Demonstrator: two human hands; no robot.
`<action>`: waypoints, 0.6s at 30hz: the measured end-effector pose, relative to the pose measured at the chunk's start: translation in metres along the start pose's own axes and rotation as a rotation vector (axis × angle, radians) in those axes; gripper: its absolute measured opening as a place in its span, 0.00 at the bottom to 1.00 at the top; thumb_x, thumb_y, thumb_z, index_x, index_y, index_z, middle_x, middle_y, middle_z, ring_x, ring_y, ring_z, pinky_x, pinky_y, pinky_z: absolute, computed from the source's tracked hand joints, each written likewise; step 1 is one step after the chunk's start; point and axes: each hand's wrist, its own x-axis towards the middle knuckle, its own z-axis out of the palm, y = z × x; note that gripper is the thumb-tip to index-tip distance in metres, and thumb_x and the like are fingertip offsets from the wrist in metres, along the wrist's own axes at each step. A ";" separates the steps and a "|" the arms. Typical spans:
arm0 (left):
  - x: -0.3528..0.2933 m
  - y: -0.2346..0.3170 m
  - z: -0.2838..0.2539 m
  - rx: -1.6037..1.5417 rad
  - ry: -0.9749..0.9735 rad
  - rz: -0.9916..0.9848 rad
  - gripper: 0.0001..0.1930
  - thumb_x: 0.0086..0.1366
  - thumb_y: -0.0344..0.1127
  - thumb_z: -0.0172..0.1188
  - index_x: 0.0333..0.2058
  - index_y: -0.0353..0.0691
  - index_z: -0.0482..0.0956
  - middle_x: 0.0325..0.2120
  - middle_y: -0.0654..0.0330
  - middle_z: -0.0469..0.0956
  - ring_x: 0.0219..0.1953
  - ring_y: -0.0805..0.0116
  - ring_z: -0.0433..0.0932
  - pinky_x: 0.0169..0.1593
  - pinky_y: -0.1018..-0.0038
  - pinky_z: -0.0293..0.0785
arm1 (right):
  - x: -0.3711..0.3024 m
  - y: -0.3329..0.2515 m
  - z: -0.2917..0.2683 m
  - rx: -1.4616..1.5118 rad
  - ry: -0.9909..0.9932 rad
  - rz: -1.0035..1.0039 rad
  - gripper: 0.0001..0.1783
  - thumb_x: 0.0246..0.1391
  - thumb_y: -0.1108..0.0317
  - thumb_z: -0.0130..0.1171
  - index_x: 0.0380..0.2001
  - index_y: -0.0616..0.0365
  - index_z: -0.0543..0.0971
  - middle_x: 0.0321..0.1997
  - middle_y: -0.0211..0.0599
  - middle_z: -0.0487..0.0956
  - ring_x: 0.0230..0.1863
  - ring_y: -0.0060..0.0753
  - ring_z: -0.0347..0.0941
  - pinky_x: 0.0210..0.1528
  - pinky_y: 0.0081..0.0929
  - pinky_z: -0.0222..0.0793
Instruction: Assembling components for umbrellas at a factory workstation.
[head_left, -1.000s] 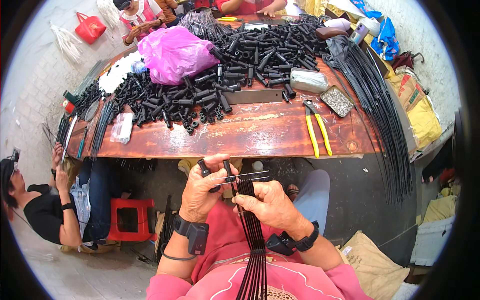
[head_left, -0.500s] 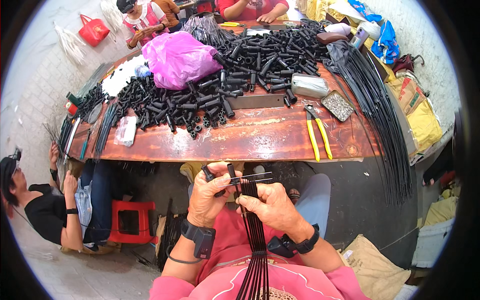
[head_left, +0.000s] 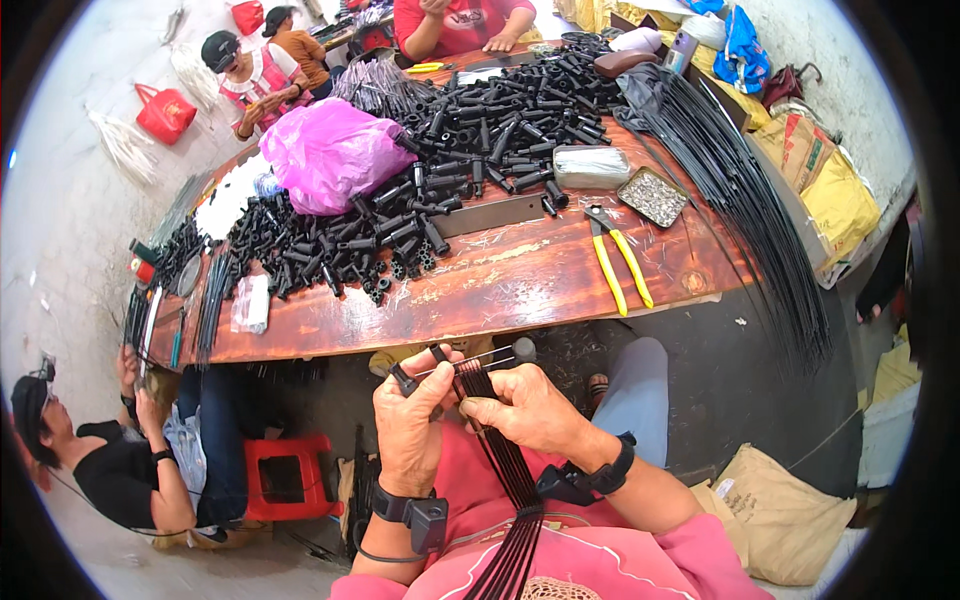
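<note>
Below the table's near edge, my left hand (head_left: 408, 425) is closed round short black tubular pieces (head_left: 403, 380), one of which points upward beside its fingertips. Two thin metal wires (head_left: 490, 357) run crosswise from those fingers over the top of a flat bundle of slim black rods (head_left: 512, 470). My right hand (head_left: 530, 408) pinches this bundle just under its upper end, thumb on top. The rods lie side by side and slant down toward my lap, with a dark tie around them midway. Where the wires meet the rod ends is too small to make out.
On the wooden table (head_left: 480, 290) lie a large heap of black tubular parts (head_left: 500, 120), a pink plastic bag (head_left: 330, 155), yellow-handled pliers (head_left: 618, 265), a tray of small metal bits (head_left: 653, 196) and long black rods (head_left: 740, 180). A red stool (head_left: 285, 480) and a co-worker (head_left: 105, 450) are at left.
The whole view has shifted and tilted, so the table's things sit further left. My hands keep hold of the same pieces, close together.
</note>
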 end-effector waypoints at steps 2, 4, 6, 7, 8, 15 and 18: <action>0.000 0.002 0.003 -0.021 -0.003 -0.007 0.12 0.60 0.27 0.64 0.42 0.32 0.79 0.34 0.59 0.81 0.30 0.76 0.78 0.33 0.83 0.72 | 0.002 0.003 -0.002 0.005 -0.006 -0.006 0.13 0.51 0.68 0.59 0.20 0.66 0.73 0.14 0.26 0.65 0.20 0.16 0.58 0.22 0.26 0.58; -0.002 0.004 0.002 -0.021 -0.001 -0.025 0.12 0.60 0.26 0.64 0.42 0.32 0.80 0.34 0.60 0.81 0.30 0.76 0.78 0.34 0.83 0.72 | 0.003 0.000 -0.007 0.007 -0.024 -0.011 0.14 0.51 0.68 0.60 0.19 0.66 0.72 0.14 0.25 0.63 0.20 0.16 0.57 0.22 0.26 0.58; 0.001 0.001 0.000 -0.005 0.012 -0.017 0.12 0.59 0.26 0.64 0.42 0.32 0.80 0.33 0.60 0.81 0.29 0.77 0.78 0.33 0.82 0.71 | 0.004 -0.007 -0.013 -0.098 -0.097 0.010 0.10 0.55 0.69 0.61 0.24 0.66 0.79 0.21 0.25 0.76 0.26 0.12 0.67 0.28 0.20 0.66; 0.002 0.000 0.000 0.002 0.029 -0.006 0.12 0.59 0.26 0.63 0.42 0.32 0.80 0.33 0.60 0.81 0.29 0.77 0.77 0.33 0.82 0.71 | 0.004 -0.005 -0.014 -0.091 -0.092 0.006 0.10 0.55 0.69 0.61 0.24 0.66 0.79 0.21 0.25 0.76 0.26 0.12 0.67 0.28 0.20 0.66; 0.001 -0.001 0.001 0.011 0.025 -0.006 0.12 0.59 0.26 0.63 0.42 0.32 0.80 0.33 0.60 0.81 0.29 0.77 0.77 0.33 0.82 0.71 | 0.005 -0.001 -0.015 -0.093 -0.092 -0.012 0.11 0.55 0.69 0.61 0.24 0.66 0.78 0.20 0.25 0.75 0.25 0.12 0.65 0.27 0.19 0.64; 0.000 -0.008 0.001 0.101 0.166 0.163 0.10 0.61 0.27 0.63 0.42 0.33 0.79 0.28 0.64 0.77 0.26 0.78 0.71 0.30 0.81 0.65 | 0.001 -0.003 -0.011 -0.124 0.049 -0.008 0.14 0.55 0.66 0.63 0.21 0.65 0.77 0.16 0.20 0.68 0.22 0.11 0.58 0.23 0.21 0.59; -0.003 -0.010 0.005 0.105 0.177 0.165 0.10 0.61 0.27 0.63 0.41 0.34 0.79 0.29 0.64 0.78 0.26 0.78 0.71 0.30 0.81 0.65 | -0.002 -0.007 -0.010 -0.116 0.052 -0.039 0.14 0.55 0.67 0.62 0.20 0.65 0.77 0.15 0.20 0.68 0.22 0.11 0.58 0.22 0.22 0.58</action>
